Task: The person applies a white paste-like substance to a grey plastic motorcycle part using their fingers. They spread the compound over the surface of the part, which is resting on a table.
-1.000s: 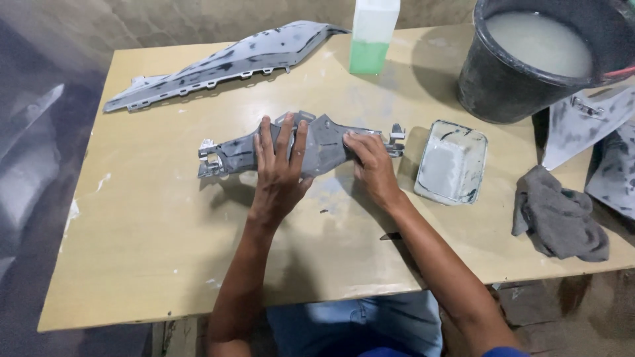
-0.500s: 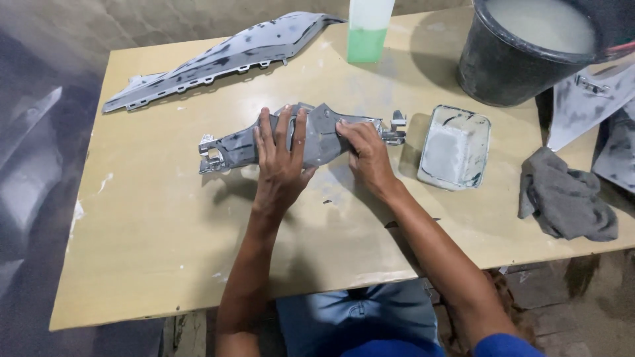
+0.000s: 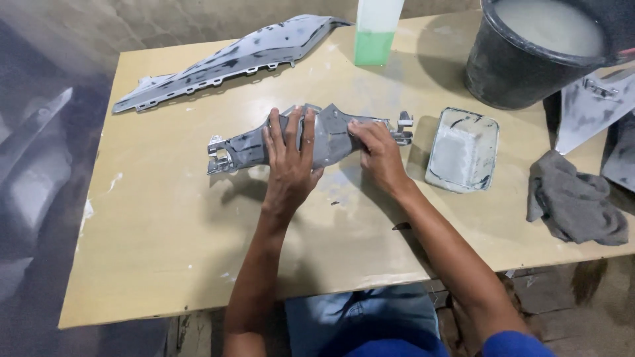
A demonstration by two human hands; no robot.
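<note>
A grey, sanded plastic body panel (image 3: 331,132) lies across the middle of the wooden table (image 3: 165,225). My left hand (image 3: 290,162) rests flat on its middle, fingers spread, pressing it down. My right hand (image 3: 378,155) lies on the panel's right part, fingers curled against the surface; whether something is under the fingers is hidden. The panel's left end with small brackets sticks out past my left hand.
A longer grey panel (image 3: 225,59) lies at the back left. A bottle with green liquid (image 3: 376,33) stands at the back. A black bucket of milky water (image 3: 536,46), a shallow grey tray (image 3: 462,149), a grey rag (image 3: 572,201) and more panels (image 3: 592,106) are at the right.
Both hands stay on the panel with only slight shifts along it; the view has tilted a little.
</note>
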